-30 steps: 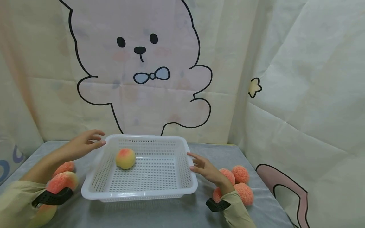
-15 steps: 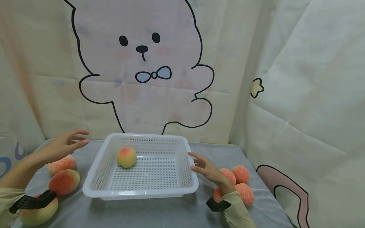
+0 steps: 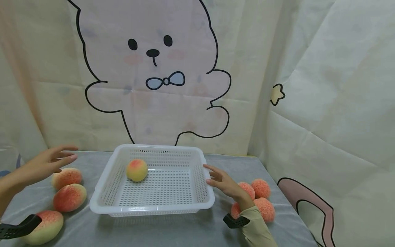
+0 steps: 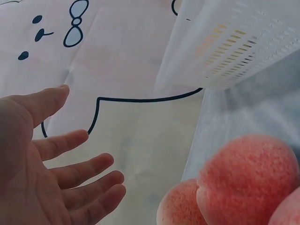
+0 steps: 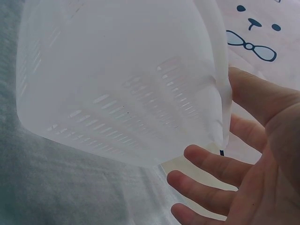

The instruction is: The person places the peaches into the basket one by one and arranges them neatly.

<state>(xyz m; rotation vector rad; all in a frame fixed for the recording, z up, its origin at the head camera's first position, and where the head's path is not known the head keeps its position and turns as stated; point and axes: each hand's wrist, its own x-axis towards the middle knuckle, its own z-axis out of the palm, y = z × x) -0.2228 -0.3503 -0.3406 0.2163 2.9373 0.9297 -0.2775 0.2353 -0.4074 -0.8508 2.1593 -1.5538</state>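
Note:
A white perforated plastic basket (image 3: 154,210) stands mid-table, with one yellow-and-red peach (image 3: 136,170) inside at its left. My left hand (image 3: 46,165) hovers left of the basket, fingers spread and nothing held. Near and below it lie three peaches: one at the back (image 3: 67,177), a redder one (image 3: 70,198) and a larger greenish one (image 3: 45,229) partly behind the black wrist strap. My right hand (image 3: 226,183) touches the basket's right rim, its fingers loosely extended. In the right wrist view, the thumb (image 5: 248,89) meets the rim and the index finger is partly hidden behind it.
Several rough pinkish-orange balls (image 3: 261,188) sit behind and beside my right wrist. A grey cloth (image 3: 154,233) covers the table. A curtain printed with a cartoon bear (image 3: 172,113) hangs behind the table, another along the right side.
My left hand has moved left, away from the basket's left rim, uncovering the peaches there. My right hand and the basket have stayed nearly still.

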